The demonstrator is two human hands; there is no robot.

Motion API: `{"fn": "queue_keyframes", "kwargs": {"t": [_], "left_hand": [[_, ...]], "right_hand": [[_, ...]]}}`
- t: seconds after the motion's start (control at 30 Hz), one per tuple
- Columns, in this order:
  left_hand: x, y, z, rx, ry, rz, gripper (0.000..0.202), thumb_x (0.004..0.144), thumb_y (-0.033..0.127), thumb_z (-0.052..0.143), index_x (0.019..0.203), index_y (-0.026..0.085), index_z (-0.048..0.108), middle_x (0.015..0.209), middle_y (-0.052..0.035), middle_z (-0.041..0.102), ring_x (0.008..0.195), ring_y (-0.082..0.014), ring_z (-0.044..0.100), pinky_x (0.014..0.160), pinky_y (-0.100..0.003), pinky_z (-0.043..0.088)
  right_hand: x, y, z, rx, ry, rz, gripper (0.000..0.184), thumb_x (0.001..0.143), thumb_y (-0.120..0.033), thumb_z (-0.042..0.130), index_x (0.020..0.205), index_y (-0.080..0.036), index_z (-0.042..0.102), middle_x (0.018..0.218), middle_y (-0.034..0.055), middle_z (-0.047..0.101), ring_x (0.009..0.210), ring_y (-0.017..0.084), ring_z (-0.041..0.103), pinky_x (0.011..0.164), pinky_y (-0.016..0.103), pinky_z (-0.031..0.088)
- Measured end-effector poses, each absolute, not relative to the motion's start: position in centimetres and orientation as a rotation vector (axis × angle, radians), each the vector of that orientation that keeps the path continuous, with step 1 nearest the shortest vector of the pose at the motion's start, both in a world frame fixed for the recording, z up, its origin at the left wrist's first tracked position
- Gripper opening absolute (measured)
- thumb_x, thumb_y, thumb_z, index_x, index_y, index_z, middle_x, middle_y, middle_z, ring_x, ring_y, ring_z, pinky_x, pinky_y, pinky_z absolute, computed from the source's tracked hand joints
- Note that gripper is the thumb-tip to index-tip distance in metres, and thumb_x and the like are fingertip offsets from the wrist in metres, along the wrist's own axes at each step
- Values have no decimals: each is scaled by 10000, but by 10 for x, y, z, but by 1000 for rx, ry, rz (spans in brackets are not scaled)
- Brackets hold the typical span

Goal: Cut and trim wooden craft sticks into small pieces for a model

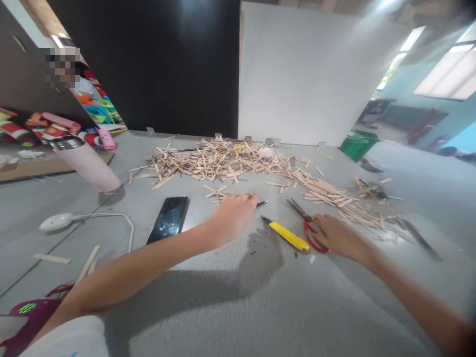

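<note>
At the left, a white corded device (57, 222) lies near a tilted-looking pink tumbler (91, 166), followed by a smartphone (168, 218) lying flat, partly behind the left forearm. Beyond it spreads a heap of wooden craft sticks (208, 163). The left hand (236, 215) is curled, a slim dark pen-like tool (262, 203) poking past its fingers (whether they grip it, I cannot tell). Next lies a yellow utility knife (289, 236), then red-handled scissors (315, 243), blades slightly parted, the right hand (332, 234) bent closed around their handle.
</note>
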State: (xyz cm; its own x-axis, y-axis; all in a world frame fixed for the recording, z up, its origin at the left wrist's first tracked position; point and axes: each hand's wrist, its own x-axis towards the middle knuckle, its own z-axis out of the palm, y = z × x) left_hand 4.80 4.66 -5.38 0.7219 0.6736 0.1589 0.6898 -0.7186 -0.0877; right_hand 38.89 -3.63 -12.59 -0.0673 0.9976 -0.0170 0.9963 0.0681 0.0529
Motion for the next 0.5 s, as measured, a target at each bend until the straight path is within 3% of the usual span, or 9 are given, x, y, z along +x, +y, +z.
{"fn": "queue_keyframes", "kwargs": {"t": [0.2, 0.3, 0.37, 0.4, 0.5], "left_hand": [[53, 37, -49, -2769, -1014, -127, 482, 803, -115, 598, 1244, 78, 621, 998, -136, 756, 855, -265, 761, 653, -299, 506], [58, 29, -44, -2791, -983, -113, 434, 842, -102, 597, 1244, 61, 631, 994, -149, 754, 865, -275, 766, 661, -309, 520], [64, 25, -42, -2828, -961, -115, 385, 870, -81, 599, 1228, 53, 648, 984, -150, 755, 864, -277, 769, 670, -318, 537], [69, 23, -42, -2851, -952, -126, 354, 895, -63, 594, 1221, 61, 657, 984, -144, 756, 869, -269, 769, 682, -317, 547], [89, 20, -47, -2926, -977, -198, 234, 1035, 92, 564, 1238, 126, 675, 1060, -106, 753, 927, -217, 756, 764, -303, 589]], "right_hand": [[376, -42, -123, 2197, 2118, 134, 70, 1000, -220, 616, 993, -160, 651, 908, 139, 731, 795, 303, 747, 599, 331, 454], [356, -42, -107, 2238, 2154, 251, 178, 1051, -242, 527, 1004, -160, 679, 904, 150, 736, 802, 329, 752, 636, 383, 508], [328, -50, -93, 2230, 2320, 395, 265, 1079, -258, 472, 1223, -168, 674, 1163, 180, 746, 1023, 350, 750, 827, 448, 568], [309, -57, -86, 2215, 2425, 491, 344, 1097, -275, 436, 1377, -178, 611, 1333, 183, 701, 1197, 351, 699, 991, 482, 542], [244, -77, -71, 1639, 3062, 829, 541, 1073, -296, 523, 1584, -130, 458, 1589, 193, 551, 1505, 372, 462, 1242, 545, 368]]}}
